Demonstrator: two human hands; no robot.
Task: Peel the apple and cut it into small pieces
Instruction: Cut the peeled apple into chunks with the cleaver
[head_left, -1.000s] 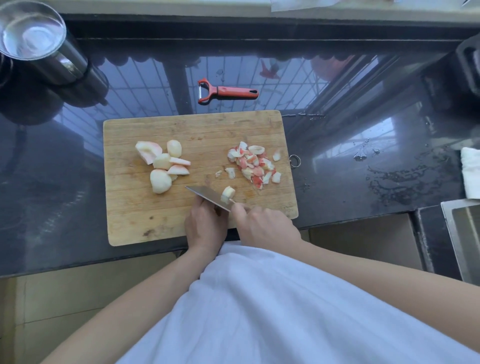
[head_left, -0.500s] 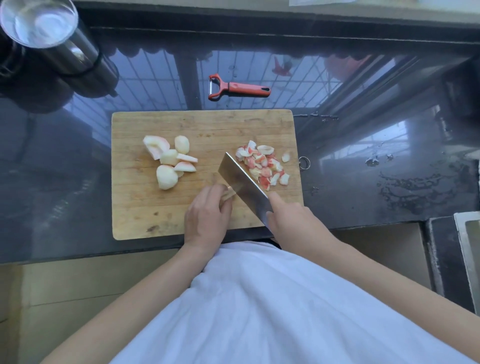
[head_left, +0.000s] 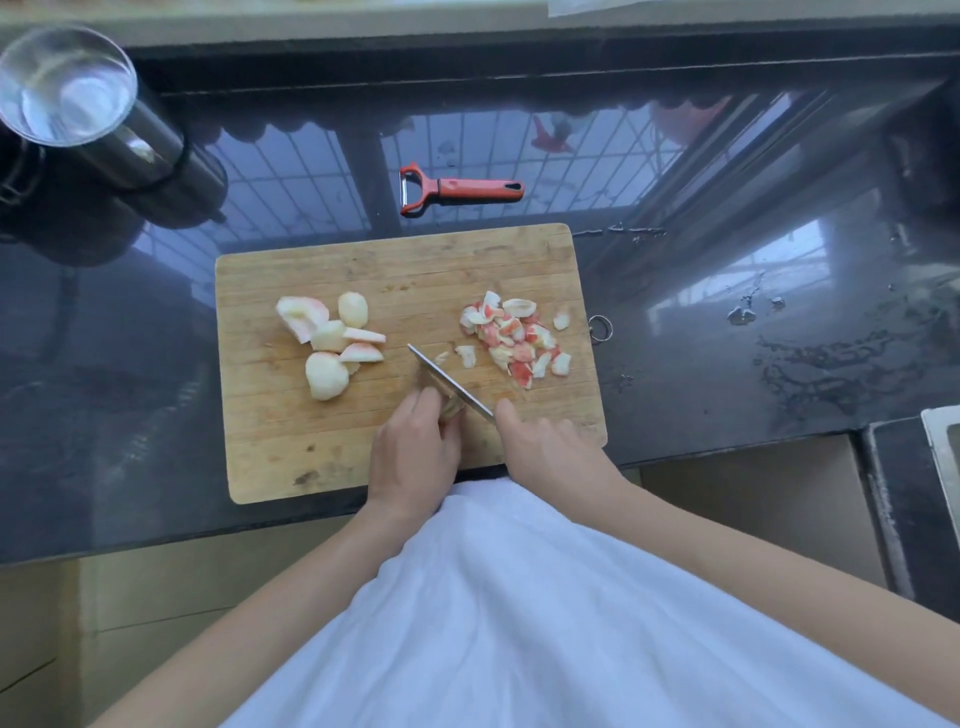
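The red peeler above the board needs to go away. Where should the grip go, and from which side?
Take the peeler by its long straight red handle, near the middle. It lies flat on the counter beyond the cutting board, with the blade head at the left end and the handle pointing right. Come from above on the right, well clear of the blade.

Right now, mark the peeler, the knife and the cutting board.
peeler (head_left: 470, 188): head view, on its red handle.
knife (head_left: 449, 385): head view, mid-blade.
cutting board (head_left: 395, 265): head view, bare wood near the far edge.

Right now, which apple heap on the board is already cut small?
The right heap, beside the knife: small reddish bits. The left heap is big pale chunks.
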